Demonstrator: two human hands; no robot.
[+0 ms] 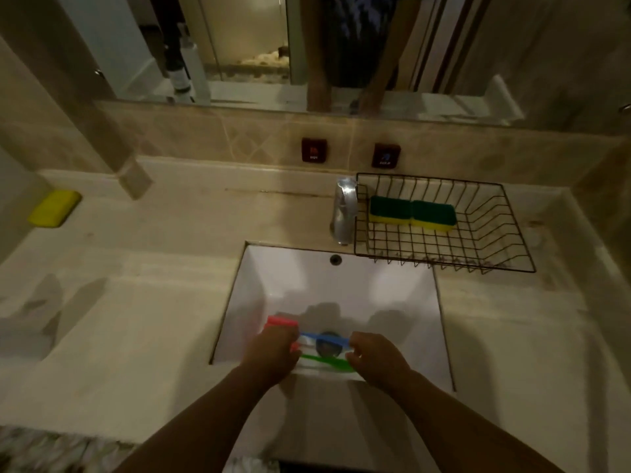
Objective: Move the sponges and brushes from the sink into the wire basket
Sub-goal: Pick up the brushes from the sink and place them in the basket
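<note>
Two green-and-yellow sponges (412, 213) lie side by side in the black wire basket (495, 247) on the counter behind the sink's right corner. Down in the white sink (252, 285), both hands reach among the brushes. My left hand (273, 353) closes over the head end of the brushes, beside a red brush (281, 321). My right hand (375, 356) pinches the handle end of a blue brush (324, 337). A green brush (322, 359) lies just below it, its ends hidden by both hands.
A chrome tap (345, 213) stands between the sink and the basket's left side. A yellow soap bar (54, 208) rests at the far left of the beige counter. A mirror (273, 46) runs along the back wall.
</note>
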